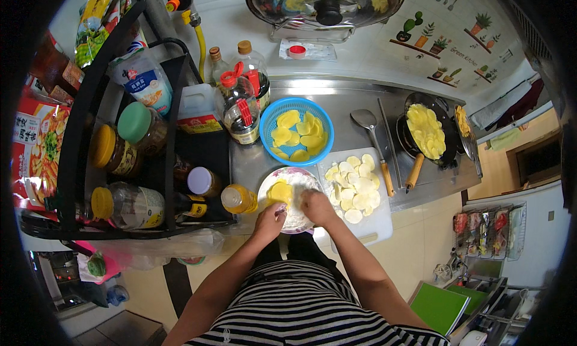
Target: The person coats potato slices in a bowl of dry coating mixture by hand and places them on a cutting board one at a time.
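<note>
A plate (295,220) with a pink-patterned rim holds white flour and a few yellow potato slices (280,192). At its lower left edge is my left hand (272,217), fingers bent near the slices; whether it pinches something is too small to tell. My right hand (315,206) is curled over the plate's right side, its fingertips hidden. Behind the plate, a blue plastic basket (329,129) holds yellow slices. To the right, pale floured slices (354,186) lie spread on a white cutting board (381,229). Overlapping yellow slices (426,132) fill much of a black wok (448,143).
A metal spatula (372,125) with a wooden handle lies between board and stove. Left of the plate stand an oil bottle (239,198) and a black rack (169,166) of jars. Sauce bottles (241,116) stand beside the basket. A strainer (471,143) adjoins the wok.
</note>
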A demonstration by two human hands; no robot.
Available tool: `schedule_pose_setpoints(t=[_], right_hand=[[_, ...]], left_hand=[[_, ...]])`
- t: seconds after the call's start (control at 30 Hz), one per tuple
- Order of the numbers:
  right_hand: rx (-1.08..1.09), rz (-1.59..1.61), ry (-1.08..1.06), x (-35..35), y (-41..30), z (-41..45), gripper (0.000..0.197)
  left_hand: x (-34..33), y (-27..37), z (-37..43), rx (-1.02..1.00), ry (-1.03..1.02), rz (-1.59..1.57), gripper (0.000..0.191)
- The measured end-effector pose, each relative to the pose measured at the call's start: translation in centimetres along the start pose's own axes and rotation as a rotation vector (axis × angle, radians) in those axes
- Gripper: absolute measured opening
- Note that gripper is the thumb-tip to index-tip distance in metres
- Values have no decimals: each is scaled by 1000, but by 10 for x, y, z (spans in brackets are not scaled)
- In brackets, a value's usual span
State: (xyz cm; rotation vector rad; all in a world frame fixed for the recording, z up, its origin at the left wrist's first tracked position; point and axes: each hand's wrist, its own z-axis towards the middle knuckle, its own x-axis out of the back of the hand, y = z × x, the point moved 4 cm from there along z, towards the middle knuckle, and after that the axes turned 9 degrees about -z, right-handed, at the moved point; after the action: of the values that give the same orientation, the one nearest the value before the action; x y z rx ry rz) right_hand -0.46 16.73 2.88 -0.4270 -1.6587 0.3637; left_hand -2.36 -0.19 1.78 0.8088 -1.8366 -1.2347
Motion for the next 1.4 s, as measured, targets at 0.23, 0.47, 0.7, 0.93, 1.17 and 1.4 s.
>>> schedule_pose_setpoints(t=[0.23, 0.47, 0.7, 0.93, 1.17, 1.4], right_hand=[[-187, -45, 119, 13, 12, -3, 22], [-85, -99, 95, 13, 4, -4, 24], [4, -200, 120, -11, -1, -6, 21], [14, -20, 255, 34, 7, 1, 11], [49, -139, 375, 51, 12, -13, 12], [-129, 16, 392, 69, 37, -28, 15]], left_hand=[[-1, 0, 1, -10, 16, -20, 26], [2, -1, 1, -18, 24, 13, 26], [-1, 4, 1, 9, 7, 33, 26], [0, -2, -1, 19, 11, 1, 27], [1, 7, 0, 25, 40, 44, 27], [5, 11, 3, 5, 92, 196, 30]])
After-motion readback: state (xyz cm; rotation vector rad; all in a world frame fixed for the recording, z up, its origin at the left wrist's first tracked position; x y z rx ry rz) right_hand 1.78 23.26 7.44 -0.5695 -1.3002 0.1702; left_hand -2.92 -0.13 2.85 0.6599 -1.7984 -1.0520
